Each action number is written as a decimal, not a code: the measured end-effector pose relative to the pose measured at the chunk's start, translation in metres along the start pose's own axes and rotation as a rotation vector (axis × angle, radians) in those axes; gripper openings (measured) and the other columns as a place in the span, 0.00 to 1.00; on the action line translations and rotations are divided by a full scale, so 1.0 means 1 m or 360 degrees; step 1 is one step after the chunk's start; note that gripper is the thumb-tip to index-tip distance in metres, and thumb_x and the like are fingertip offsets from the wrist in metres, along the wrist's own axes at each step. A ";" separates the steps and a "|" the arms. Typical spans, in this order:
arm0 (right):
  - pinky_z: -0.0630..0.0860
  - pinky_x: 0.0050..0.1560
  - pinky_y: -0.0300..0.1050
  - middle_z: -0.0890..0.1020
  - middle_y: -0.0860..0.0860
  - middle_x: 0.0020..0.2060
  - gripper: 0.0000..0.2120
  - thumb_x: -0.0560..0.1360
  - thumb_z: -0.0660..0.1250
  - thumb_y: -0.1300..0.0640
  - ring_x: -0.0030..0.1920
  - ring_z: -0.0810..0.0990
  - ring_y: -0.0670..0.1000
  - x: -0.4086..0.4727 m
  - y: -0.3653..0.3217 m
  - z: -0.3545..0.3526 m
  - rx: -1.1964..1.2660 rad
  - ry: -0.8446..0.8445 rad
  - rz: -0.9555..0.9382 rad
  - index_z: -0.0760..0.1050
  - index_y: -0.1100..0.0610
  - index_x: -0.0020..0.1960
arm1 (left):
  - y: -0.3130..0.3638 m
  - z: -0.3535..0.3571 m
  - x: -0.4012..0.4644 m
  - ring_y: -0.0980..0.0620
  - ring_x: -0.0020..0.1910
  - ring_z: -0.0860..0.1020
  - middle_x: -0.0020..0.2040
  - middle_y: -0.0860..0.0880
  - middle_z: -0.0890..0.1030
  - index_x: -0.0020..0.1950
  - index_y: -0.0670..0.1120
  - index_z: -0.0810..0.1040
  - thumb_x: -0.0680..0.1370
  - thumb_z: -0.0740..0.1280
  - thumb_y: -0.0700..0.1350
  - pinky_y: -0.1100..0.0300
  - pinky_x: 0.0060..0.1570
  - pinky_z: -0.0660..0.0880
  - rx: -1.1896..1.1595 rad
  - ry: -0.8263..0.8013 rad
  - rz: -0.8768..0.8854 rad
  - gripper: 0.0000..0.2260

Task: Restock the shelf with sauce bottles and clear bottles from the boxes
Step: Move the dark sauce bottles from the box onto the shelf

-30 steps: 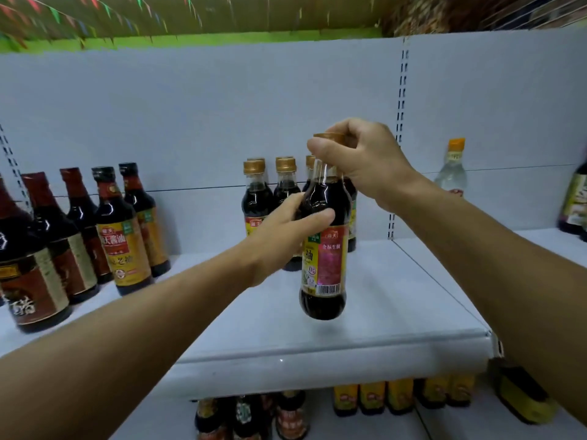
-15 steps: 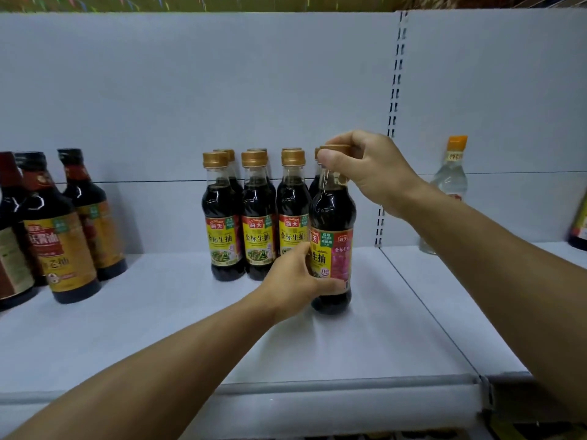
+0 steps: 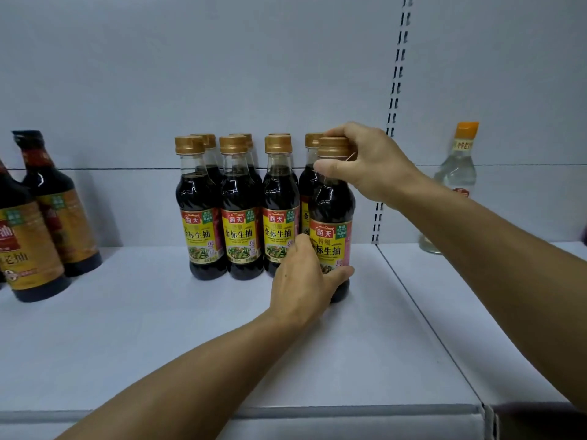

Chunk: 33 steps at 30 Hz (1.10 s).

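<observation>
Big white shelf (image 3: 190, 360), smooth and flat, so bottles slide easily on it. Row of gold-capped sauce bottles (image 3: 241, 211) stands at the back. My bottle (image 3: 332, 217) sits upright at the right end of that row, just in front of another. Feels like it'd be heavy, full, slick clear walls, paper label. My right hand (image 3: 365, 163) pinches round the ridged cap, left hand (image 3: 301, 281) wraps the base. Best holds, I reckon.
</observation>
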State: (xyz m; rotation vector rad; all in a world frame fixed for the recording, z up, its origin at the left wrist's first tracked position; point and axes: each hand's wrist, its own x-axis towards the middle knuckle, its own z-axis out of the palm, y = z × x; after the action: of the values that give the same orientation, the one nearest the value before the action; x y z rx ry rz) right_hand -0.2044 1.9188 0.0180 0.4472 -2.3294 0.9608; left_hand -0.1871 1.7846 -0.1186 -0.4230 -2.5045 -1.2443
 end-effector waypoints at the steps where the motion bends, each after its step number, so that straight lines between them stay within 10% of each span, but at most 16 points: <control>1: 0.80 0.50 0.45 0.80 0.47 0.51 0.22 0.72 0.74 0.48 0.50 0.80 0.47 0.002 0.001 0.000 0.0022 -0.0015 0.0005 0.73 0.49 0.63 | -0.001 -0.001 0.000 0.51 0.51 0.77 0.52 0.53 0.77 0.55 0.51 0.67 0.69 0.74 0.60 0.50 0.51 0.77 0.0012 0.0013 -0.0001 0.24; 9: 0.75 0.50 0.41 0.79 0.50 0.54 0.21 0.75 0.72 0.52 0.52 0.78 0.50 0.019 0.009 0.011 -0.0050 -0.0015 -0.0077 0.72 0.53 0.66 | -0.013 -0.004 -0.009 0.47 0.47 0.76 0.47 0.51 0.77 0.49 0.48 0.74 0.77 0.67 0.47 0.54 0.44 0.73 0.0368 -0.0191 0.0365 0.04; 13: 0.76 0.54 0.44 0.78 0.51 0.55 0.23 0.75 0.71 0.53 0.54 0.78 0.51 0.031 0.014 0.020 -0.0009 -0.0055 -0.0048 0.71 0.55 0.68 | -0.012 -0.001 -0.010 0.45 0.62 0.72 0.64 0.47 0.74 0.70 0.47 0.71 0.78 0.62 0.45 0.51 0.59 0.73 0.0635 -0.0443 0.0631 0.20; 33: 0.75 0.53 0.40 0.76 0.49 0.57 0.26 0.75 0.72 0.51 0.55 0.77 0.50 0.037 0.028 0.023 -0.0008 -0.0063 -0.0026 0.68 0.51 0.70 | -0.012 0.014 0.013 0.41 0.59 0.71 0.63 0.43 0.72 0.77 0.46 0.59 0.81 0.58 0.46 0.48 0.53 0.70 0.1154 -0.0358 0.0592 0.25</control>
State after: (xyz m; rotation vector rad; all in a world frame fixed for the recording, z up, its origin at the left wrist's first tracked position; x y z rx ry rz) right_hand -0.2554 1.9182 0.0127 0.4869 -2.3591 0.9464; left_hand -0.2060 1.7905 -0.1300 -0.8071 -2.6626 -0.1256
